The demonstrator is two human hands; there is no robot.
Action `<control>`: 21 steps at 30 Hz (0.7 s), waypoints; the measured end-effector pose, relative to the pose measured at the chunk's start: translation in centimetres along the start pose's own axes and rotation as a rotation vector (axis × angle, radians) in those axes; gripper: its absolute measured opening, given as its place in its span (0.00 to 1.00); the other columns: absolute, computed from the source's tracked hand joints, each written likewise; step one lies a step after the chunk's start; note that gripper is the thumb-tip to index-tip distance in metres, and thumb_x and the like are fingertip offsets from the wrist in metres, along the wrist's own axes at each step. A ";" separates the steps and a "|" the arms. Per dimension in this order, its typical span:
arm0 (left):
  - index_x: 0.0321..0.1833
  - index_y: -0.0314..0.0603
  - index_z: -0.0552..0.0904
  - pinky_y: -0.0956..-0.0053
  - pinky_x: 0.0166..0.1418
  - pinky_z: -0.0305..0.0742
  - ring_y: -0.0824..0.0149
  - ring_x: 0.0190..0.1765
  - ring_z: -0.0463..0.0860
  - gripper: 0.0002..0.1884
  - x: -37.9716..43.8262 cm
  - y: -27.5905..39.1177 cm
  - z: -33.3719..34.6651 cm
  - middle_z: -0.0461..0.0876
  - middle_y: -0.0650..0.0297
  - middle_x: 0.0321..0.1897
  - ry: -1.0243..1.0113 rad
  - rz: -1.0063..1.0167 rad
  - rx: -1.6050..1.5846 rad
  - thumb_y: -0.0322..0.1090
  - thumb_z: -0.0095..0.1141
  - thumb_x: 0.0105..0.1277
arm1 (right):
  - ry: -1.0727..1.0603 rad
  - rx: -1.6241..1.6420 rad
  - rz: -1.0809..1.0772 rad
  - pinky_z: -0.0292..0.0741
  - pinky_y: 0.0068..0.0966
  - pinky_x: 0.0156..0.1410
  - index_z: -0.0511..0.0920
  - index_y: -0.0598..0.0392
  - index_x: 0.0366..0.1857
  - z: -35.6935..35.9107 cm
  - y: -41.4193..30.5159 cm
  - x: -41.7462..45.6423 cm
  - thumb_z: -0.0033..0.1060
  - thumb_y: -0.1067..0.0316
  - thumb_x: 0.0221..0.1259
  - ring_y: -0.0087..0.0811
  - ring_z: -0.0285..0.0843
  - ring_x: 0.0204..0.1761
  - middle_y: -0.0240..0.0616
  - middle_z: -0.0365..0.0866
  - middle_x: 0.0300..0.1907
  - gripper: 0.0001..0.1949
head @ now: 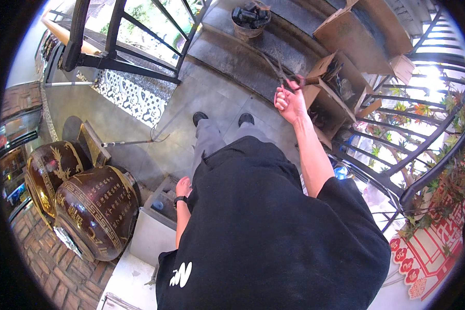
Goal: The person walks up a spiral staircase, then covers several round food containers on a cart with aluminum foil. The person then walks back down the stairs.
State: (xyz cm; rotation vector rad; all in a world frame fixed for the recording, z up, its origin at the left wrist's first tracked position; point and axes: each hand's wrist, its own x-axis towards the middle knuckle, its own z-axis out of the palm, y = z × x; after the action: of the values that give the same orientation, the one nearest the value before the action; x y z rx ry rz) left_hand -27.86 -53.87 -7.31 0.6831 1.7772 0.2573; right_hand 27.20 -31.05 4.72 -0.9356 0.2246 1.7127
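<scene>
In my right hand are the red handles of metal tongs, whose two long arms stand apart and point towards the dark steps. Beyond their tips, a bucket filled with black charcoal pieces rests on a step. My left hand, with a black band at its wrist, hangs low beside my body, above a grey container; its fingers look partly curled, and whether they hold anything cannot be told.
Opened cardboard boxes stand on the right against a black metal railing. Two large brown glazed jars stand at the left. A thin rod with a bent wire hook lies left of my feet. More black railing is at the upper left.
</scene>
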 end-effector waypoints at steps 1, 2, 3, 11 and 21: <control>0.59 0.41 0.77 0.65 0.42 0.77 0.64 0.42 0.81 0.19 -1.1 -0.3 0.2 0.82 0.62 0.45 -0.003 0.019 0.021 0.39 0.55 0.67 | 0.042 -0.206 -0.010 0.55 0.17 0.23 0.73 0.63 0.42 -1.1 -0.3 0.7 0.56 0.43 0.65 0.18 0.57 0.18 0.27 0.66 0.24 0.26; 0.59 0.41 0.78 0.66 0.42 0.77 0.65 0.41 0.81 0.19 -2.1 -0.7 0.1 0.83 0.62 0.45 0.008 0.004 0.024 0.38 0.55 0.67 | 0.011 -0.277 -0.067 0.55 0.17 0.23 0.73 0.62 0.41 -2.5 -0.3 0.7 0.55 0.44 0.65 0.17 0.56 0.18 0.27 0.66 0.24 0.25; 0.58 0.41 0.78 0.67 0.43 0.78 0.65 0.41 0.82 0.18 -3.2 -1.1 0.1 0.83 0.62 0.44 0.029 -0.011 0.019 0.37 0.55 0.67 | -0.030 -0.097 -0.060 0.55 0.16 0.23 0.73 0.62 0.41 -2.6 -0.9 0.6 0.55 0.47 0.65 0.18 0.56 0.18 0.27 0.66 0.24 0.23; 0.54 0.36 0.81 0.76 0.48 0.77 0.69 0.42 0.83 0.17 -5.6 -10.1 -2.1 0.85 0.61 0.41 0.088 0.324 0.442 0.36 0.57 0.65 | -0.107 0.174 -0.043 0.58 0.19 0.22 0.73 0.60 0.43 -4.5 -0.6 -2.4 0.55 0.58 0.66 0.20 0.58 0.17 0.27 0.67 0.23 0.14; 0.60 0.42 0.76 0.78 0.39 0.75 0.72 0.37 0.79 0.17 -9.2 -8.0 0.3 0.82 0.67 0.42 0.101 0.021 -0.210 0.36 0.54 0.70 | -0.087 -0.168 -0.141 0.58 0.17 0.24 0.73 0.62 0.45 -5.0 4.2 -7.8 0.54 0.54 0.69 0.18 0.61 0.19 0.28 0.70 0.25 0.18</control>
State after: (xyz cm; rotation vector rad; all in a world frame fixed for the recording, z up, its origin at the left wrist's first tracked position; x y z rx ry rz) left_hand -28.49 -65.57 -4.03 0.5463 1.8083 0.4930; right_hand 26.38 -41.20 5.38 -0.9729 -0.0425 1.6557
